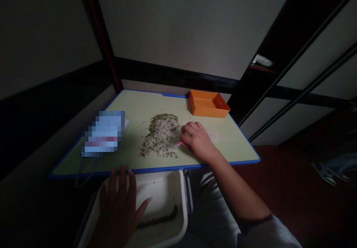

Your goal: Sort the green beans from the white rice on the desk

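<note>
A pile of small green beans mixed with pale grains [161, 130] lies spread on the light yellow-green tabletop [134, 106]. My right hand [196, 140] rests at the pile's right side, palm down with fingers curled in and the thumb towards the grains; whatever is in the fingers is hidden. Behind that hand lies a smaller patch of pale grains [213, 135]. My left hand [118, 199] is open, fingers spread, over the left part of a white tub [182, 210] below the table's front edge. Dark green beans [158, 220] lie along the tub's bottom.
An orange open box [210, 110] stands at the table's back right corner. On the left lies a blurred-out blue and white item [104, 134] with a thin cord or strap hanging over the edge. A blue rim borders the table, and a wall is close behind.
</note>
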A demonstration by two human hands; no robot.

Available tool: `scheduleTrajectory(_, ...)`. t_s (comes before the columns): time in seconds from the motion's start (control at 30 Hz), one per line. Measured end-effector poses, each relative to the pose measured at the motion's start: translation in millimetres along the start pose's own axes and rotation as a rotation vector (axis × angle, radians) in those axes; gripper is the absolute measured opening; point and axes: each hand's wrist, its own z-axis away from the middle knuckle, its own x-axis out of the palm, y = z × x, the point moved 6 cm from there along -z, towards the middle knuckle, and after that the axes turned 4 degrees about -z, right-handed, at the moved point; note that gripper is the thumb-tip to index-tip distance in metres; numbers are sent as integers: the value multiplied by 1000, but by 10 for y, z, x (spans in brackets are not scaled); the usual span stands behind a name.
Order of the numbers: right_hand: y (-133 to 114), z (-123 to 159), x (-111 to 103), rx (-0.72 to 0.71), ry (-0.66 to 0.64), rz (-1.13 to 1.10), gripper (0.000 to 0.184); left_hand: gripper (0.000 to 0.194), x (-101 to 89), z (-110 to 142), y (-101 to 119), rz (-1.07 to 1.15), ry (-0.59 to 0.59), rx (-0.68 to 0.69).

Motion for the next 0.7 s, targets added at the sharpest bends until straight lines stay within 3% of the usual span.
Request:
scheduleTrajectory(0.2,56,151,-12,29,1,-18,27,83,-55,-65,38,-4,63,4)
scheduleTrajectory(0.4,71,-58,-54,42,-37,-268,32,84,2,-46,3,15,78,-35)
scheduleTrajectory(0.53,50,-172,110,-45,-133,-535,28,90,74,15,-38,-16,43,2)
scheduleTrajectory(0.7,103,-215,339,-25,-113,-582,27,91,95,21,-47,-30,62,20)
